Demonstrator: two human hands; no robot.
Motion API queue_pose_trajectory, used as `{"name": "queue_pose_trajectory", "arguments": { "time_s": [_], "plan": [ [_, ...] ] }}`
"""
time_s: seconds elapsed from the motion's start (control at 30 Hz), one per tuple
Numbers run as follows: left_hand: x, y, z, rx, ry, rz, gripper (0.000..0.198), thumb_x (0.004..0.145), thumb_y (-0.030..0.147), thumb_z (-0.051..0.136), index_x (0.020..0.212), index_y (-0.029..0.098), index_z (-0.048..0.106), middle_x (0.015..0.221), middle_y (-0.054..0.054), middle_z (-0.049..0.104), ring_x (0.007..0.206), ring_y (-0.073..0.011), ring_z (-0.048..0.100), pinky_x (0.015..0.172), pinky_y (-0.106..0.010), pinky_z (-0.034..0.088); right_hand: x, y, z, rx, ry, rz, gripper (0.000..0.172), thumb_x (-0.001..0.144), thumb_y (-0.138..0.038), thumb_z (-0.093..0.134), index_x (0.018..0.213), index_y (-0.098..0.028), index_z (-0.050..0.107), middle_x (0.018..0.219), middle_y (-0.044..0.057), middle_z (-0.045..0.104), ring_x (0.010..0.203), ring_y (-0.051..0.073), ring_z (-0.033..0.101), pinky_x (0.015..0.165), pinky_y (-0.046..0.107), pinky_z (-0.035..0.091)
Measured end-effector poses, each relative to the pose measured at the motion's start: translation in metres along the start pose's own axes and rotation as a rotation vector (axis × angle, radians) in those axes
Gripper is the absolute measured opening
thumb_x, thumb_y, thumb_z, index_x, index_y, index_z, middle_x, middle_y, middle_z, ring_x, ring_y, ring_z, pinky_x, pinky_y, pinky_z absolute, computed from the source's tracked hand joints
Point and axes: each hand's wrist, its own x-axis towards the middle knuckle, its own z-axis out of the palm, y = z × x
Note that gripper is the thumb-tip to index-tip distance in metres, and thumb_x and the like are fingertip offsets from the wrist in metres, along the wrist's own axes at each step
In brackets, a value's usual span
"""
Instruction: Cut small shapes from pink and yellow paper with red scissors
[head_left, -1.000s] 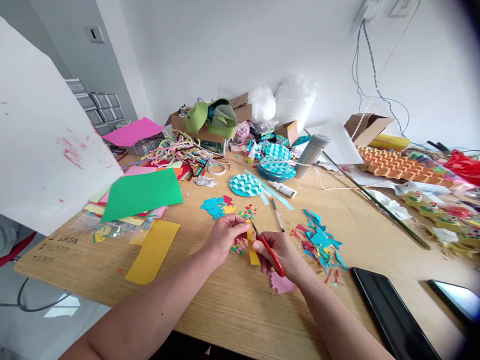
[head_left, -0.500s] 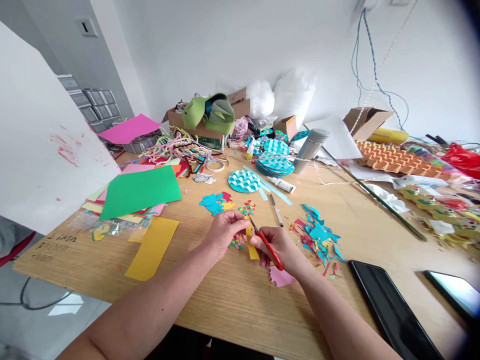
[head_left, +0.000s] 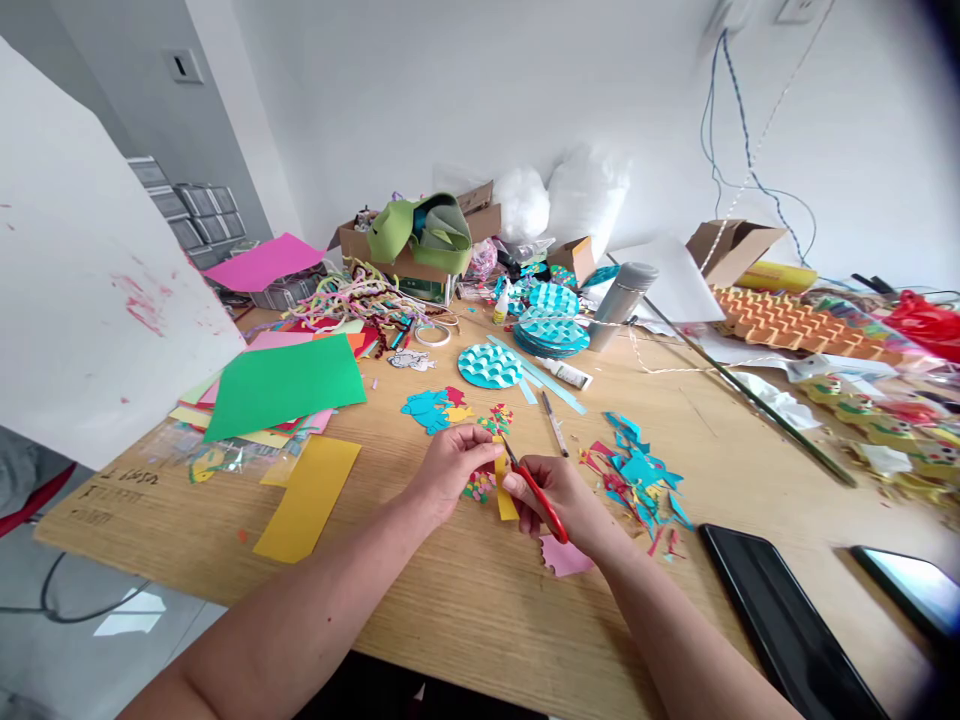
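Observation:
My left hand (head_left: 452,470) pinches the top end of a narrow yellow paper strip (head_left: 505,498) between thumb and fingers. Red-handled scissors (head_left: 541,503) are gripped in my right hand (head_left: 553,492), their blades pointing up and left beside the strip's upper part. Small colourful paper pieces (head_left: 480,487) lie under the strip, partly hidden by my left hand. A pink paper scrap (head_left: 564,556) rests just below my right hand. Beyond my hands are blue fish cutouts (head_left: 427,410) and a pen (head_left: 555,423).
On the left are a yellow sheet (head_left: 309,500) and a green sheet (head_left: 285,385). Blue paper scraps (head_left: 641,468) and a black phone (head_left: 780,610) lie on the right. Farther back stand a grey bottle (head_left: 622,305), blue wavy discs (head_left: 489,366) and a glue tube (head_left: 565,374).
The whole view has shifted very slightly, with the scene a little lower. Both hands keep their holds on the strip and the scissors in nearly the same place.

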Motion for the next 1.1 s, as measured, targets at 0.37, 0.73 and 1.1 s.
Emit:
{"name": "queue_pose_trajectory", "arguments": {
  "time_s": [0.37,0.73,1.1],
  "plan": [
    [-0.0001,0.0003,-0.0001,-0.043,-0.019,-0.028,0.024,0.058,0.028,0.078,0.065,0.014,0.060,0.061,-0.001,0.063,0.056,-0.0112,0.056,0.058,-0.025,0.042,-0.0008,-0.0032,0.0012,-0.007,-0.006,-0.006,0.049,0.069,-0.063,0.068,0.063,-0.019,0.049,0.044,-0.003,0.057,0.036,0.012,0.055,0.033,0.018,0.037],
    [-0.0002,0.0024,-0.0017,-0.052,-0.038,-0.035,0.023,0.060,0.029,0.076,0.067,0.013,0.060,0.063,-0.003,0.064,0.059,-0.0134,0.059,0.061,-0.027,0.043,-0.0014,0.0004,0.0008,0.037,-0.010,0.035,0.047,0.068,-0.059,0.071,0.066,-0.018,0.050,0.054,0.000,0.064,0.037,0.012,0.057,0.032,0.019,0.039],
    [-0.0012,0.0038,-0.0006,-0.025,-0.061,-0.031,0.022,0.062,0.029,0.075,0.064,0.014,0.059,0.062,-0.002,0.064,0.057,-0.0119,0.057,0.059,-0.025,0.042,-0.0013,-0.0014,0.0012,0.025,-0.011,0.005,0.048,0.070,-0.061,0.069,0.065,-0.018,0.050,0.054,0.001,0.064,0.038,0.012,0.057,0.034,0.019,0.040]
  ]
}}
